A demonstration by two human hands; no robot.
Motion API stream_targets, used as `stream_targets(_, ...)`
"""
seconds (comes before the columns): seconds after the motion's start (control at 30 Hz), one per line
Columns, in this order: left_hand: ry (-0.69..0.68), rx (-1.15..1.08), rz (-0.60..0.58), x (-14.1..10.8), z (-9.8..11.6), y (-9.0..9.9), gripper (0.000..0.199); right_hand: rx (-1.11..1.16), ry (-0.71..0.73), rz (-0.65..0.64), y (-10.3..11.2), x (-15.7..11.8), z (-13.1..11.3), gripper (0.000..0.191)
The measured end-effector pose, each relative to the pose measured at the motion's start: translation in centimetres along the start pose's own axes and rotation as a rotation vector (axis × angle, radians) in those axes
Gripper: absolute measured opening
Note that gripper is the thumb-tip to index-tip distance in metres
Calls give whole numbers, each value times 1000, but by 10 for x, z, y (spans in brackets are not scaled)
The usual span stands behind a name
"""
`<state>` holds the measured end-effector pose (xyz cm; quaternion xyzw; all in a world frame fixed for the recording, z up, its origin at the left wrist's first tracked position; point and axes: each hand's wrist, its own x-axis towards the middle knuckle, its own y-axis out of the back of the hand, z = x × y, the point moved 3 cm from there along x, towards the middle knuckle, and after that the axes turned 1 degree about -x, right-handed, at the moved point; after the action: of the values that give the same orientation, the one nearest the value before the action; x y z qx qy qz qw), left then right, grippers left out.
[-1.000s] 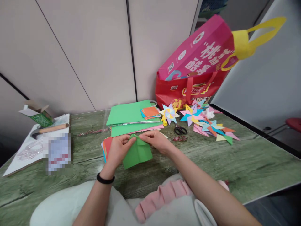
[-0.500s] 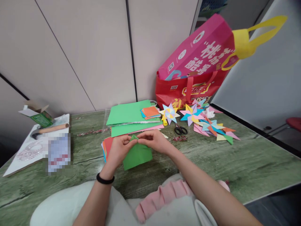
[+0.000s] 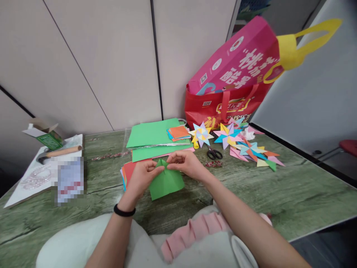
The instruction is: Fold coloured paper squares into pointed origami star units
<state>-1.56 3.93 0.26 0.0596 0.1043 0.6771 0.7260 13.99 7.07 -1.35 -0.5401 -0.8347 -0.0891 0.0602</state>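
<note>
A sheet of green paper (image 3: pixel 166 183), folded to a point at its far end, is in front of me just above the table. My left hand (image 3: pixel 144 175) pinches its left edge near the point, thumb on top. My right hand (image 3: pixel 185 163) has thumb and fingers closed on the right edge by the same point. Creases run down from the tip. Partly behind my left hand lies a fanned stack of coloured paper (image 3: pixel 128 173), red on top. Larger green sheets (image 3: pixel 150 134) lie beyond the hands, with small orange squares (image 3: pixel 179 132) on them.
Black-handled scissors (image 3: pixel 214 153) lie right of the sheets, near folded paper stars (image 3: pixel 228 135). A red bag (image 3: pixel 203 109) holding a pink bag (image 3: pixel 223 70) stands at the back right. On the left are a white board (image 3: pixel 23 186), a wooden-handled tool (image 3: pixel 64 152) and an opened green box (image 3: pixel 51 139).
The green paper has shifted slightly right and turned a little. My right thumb has drawn back from the left thumb, so more of the creased tip shows between my hands.
</note>
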Motion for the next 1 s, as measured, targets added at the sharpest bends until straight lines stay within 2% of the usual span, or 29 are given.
stream_targets(0.4,29,-11,-12,0,0,-2,25,37,-41,-1,0,-1,-4,31)
stream_targets(0.7,-3,1,-25,0,-3,-2,26,56,-45,1,-1,-1,-2,31)
stream_targets(0.87,37,45,-99,1,-8,-4,30,60,-62,10,0,-1,-1,32)
stream_targets(1.0,98,-5,-149,0,-8,-5,33,66,-68,4,0,-1,-1,32)
